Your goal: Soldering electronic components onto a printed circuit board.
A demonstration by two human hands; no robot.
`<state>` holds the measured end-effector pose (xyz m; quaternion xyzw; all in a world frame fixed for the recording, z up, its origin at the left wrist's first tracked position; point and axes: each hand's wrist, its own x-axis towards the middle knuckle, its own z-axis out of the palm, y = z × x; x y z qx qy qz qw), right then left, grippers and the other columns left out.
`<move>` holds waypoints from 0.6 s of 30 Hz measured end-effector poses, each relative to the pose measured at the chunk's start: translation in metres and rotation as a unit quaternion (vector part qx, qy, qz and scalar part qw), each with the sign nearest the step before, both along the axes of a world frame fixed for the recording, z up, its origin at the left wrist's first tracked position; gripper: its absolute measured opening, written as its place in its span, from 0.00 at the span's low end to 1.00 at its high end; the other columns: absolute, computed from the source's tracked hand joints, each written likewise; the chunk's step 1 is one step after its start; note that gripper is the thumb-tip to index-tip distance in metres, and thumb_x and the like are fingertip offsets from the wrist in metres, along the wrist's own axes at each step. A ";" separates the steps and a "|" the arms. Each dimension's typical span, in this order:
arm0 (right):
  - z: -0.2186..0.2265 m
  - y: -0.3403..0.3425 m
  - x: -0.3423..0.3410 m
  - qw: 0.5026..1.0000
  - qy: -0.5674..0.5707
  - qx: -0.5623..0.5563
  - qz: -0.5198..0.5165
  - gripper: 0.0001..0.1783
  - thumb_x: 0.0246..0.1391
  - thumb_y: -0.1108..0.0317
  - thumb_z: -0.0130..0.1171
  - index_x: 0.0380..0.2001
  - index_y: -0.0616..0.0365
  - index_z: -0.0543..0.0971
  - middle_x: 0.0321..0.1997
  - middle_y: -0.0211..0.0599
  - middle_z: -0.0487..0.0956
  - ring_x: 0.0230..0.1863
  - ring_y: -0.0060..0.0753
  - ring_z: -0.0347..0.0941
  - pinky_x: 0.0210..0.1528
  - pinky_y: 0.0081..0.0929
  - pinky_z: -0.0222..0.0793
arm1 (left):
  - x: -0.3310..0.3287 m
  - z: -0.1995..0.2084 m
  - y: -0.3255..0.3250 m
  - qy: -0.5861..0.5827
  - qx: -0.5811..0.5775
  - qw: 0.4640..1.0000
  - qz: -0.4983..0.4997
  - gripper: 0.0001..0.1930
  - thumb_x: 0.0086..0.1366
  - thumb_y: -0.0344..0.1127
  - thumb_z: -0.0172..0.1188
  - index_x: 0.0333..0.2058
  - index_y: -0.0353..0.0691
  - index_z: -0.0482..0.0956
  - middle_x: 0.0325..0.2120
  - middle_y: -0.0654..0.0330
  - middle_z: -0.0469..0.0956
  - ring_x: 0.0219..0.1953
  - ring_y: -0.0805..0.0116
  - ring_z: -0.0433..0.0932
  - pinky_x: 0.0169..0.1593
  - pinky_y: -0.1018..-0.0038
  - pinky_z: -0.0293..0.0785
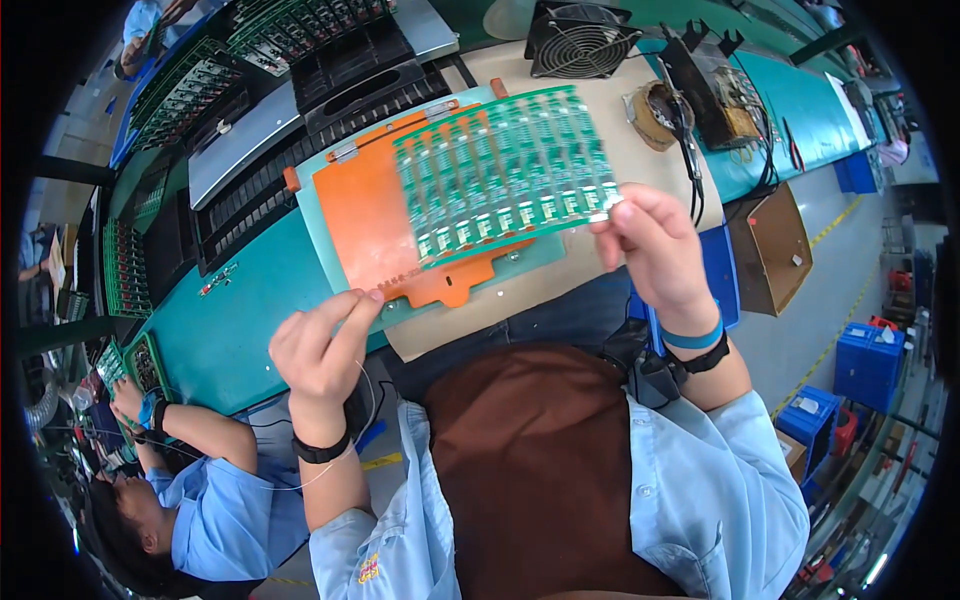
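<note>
My right hand (655, 245) pinches the right corner of a green circuit board panel (500, 165), made of many repeated small boards. The panel is tilted above an orange fixture plate (365, 220) and hides much of it. Metal hinges run along the plate's far edge, and a pale green base (325, 225) lies under it. My left hand (320, 345) is at the plate's near left corner, thumb and forefinger pressed together. Whether they grip the plate's edge or something small is hidden.
A black fan (580, 40) stands at the back, with a solder wire roll (655, 115) and a soldering stand (725, 95) to its right. Racks of boards (190, 95) fill the back left. At left, a co-worker (220, 500) handles boards. A cardboard box (770, 250) sits right.
</note>
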<state>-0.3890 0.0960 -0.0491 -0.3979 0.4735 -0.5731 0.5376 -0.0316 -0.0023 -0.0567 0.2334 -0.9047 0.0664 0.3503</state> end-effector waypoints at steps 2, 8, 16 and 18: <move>-0.003 0.005 -0.011 1.000 0.001 -0.009 -0.025 0.16 0.72 0.63 0.53 0.39 0.65 0.82 0.25 0.33 0.78 0.25 0.22 0.72 0.30 0.21 0.67 | 0.011 -0.003 -0.005 -0.071 0.059 0.995 0.043 0.20 0.52 0.24 0.68 0.44 0.51 0.89 0.41 0.68 0.85 0.21 0.71 0.74 0.25 0.74 0.69; -0.008 0.011 -0.033 0.996 -0.002 -0.003 -0.085 0.16 0.72 0.60 0.54 0.38 0.64 0.80 0.23 0.32 0.75 0.25 0.24 0.69 0.29 0.22 0.64 | 0.011 0.004 -0.010 -0.100 0.100 0.989 0.034 0.22 0.50 0.24 0.68 0.45 0.55 0.89 0.46 0.70 0.86 0.21 0.70 0.75 0.25 0.73 0.71; -0.010 0.007 -0.039 0.995 -0.024 -0.028 -0.090 0.16 0.73 0.60 0.53 0.39 0.65 0.79 0.22 0.33 0.75 0.25 0.24 0.69 0.29 0.23 0.63 | 0.008 -0.003 -0.012 -0.097 0.139 0.984 0.046 0.22 0.51 0.25 0.71 0.46 0.54 0.88 0.49 0.71 0.85 0.22 0.71 0.76 0.25 0.74 0.71; -0.005 0.011 -0.043 0.994 -0.019 -0.035 -0.098 0.16 0.73 0.60 0.53 0.39 0.65 0.79 0.22 0.33 0.75 0.25 0.24 0.68 0.29 0.23 0.63 | 0.010 -0.002 -0.014 -0.130 0.108 0.985 0.041 0.22 0.51 0.24 0.70 0.46 0.52 0.89 0.49 0.69 0.86 0.23 0.71 0.78 0.25 0.75 0.70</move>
